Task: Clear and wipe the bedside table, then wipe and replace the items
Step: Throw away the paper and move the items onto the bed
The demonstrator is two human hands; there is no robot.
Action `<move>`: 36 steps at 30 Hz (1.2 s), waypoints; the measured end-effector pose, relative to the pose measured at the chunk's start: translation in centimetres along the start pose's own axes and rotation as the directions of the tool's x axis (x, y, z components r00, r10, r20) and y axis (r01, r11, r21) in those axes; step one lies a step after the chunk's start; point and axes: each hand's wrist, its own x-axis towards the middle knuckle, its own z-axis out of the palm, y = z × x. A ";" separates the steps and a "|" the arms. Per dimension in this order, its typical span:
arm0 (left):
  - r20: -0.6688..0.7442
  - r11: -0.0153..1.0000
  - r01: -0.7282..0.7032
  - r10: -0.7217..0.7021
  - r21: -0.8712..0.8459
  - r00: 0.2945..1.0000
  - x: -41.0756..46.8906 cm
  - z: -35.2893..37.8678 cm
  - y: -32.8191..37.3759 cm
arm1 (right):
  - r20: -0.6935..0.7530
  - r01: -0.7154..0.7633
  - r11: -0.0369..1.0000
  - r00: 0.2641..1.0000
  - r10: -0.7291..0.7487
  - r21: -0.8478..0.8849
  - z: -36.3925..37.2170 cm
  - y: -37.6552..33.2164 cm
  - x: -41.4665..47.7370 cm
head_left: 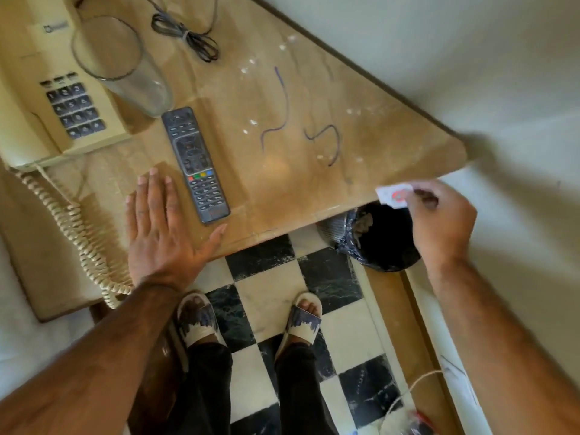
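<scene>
The clearing step was in hand. The right hand (439, 221) pinched a small white wrapper (394, 194) between its fingertips, just off the surface's (314, 171) near corner and directly above the black-lined bin (383, 237). The left hand (163, 227) lay flat and empty on the surface, with the remote (195, 164) just beside its fingers and the glass (125, 67) and phone (62, 98) beyond them. Next, I judged, the wrapper only needed letting go over the bin; crumbs and pen marks were not yet wiped.
</scene>
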 end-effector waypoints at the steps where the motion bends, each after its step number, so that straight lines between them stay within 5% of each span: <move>1: -0.020 1.000 -0.004 0.004 0.001 1.000 0.0 0.2 0.0 | 0.013 -0.049 0.998 0.999 0.049 -0.040 0.1 2.4 -0.4; 7: -0.114 0.998 -0.024 0.030 0.049 0.993 -0.2 0.8 -0.3 | 0.158 -0.154 0.963 0.969 0.191 -0.221 3.1 9.7 -0.5; 10: -0.098 0.998 -0.019 0.025 0.052 0.995 -0.1 0.5 -0.1 | 0.163 -0.090 0.960 0.977 0.137 -0.267 3.9 9.2 -1.9; 13: -0.038 0.999 -0.010 0.011 0.038 0.999 0.0 0.2 0.2 | 0.165 0.209 0.963 0.969 -0.181 -0.171 4.1 4.9 -4.8; 16: -0.003 0.999 -0.004 0.005 0.047 1.000 0.0 -0.2 0.1 | 0.124 0.625 0.779 0.778 -0.616 -0.049 6.2 -2.5 -5.8; 18: 0.014 0.999 -0.013 0.013 0.047 1.000 0.0 -0.4 0.0 | 0.111 0.741 0.671 0.670 -0.734 -0.030 8.8 -7.8 -4.9; 26: 0.026 1.000 -0.026 0.026 0.002 0.999 0.0 -0.9 0.2 | 0.389 0.767 0.575 0.641 -0.661 -0.286 17.2 -16.5 -1.9; 36: 0.086 0.988 0.068 -0.056 -0.137 0.995 0.5 -2.6 0.5 | 0.311 0.744 0.577 0.666 -0.678 -0.336 18.7 -16.2 -2.2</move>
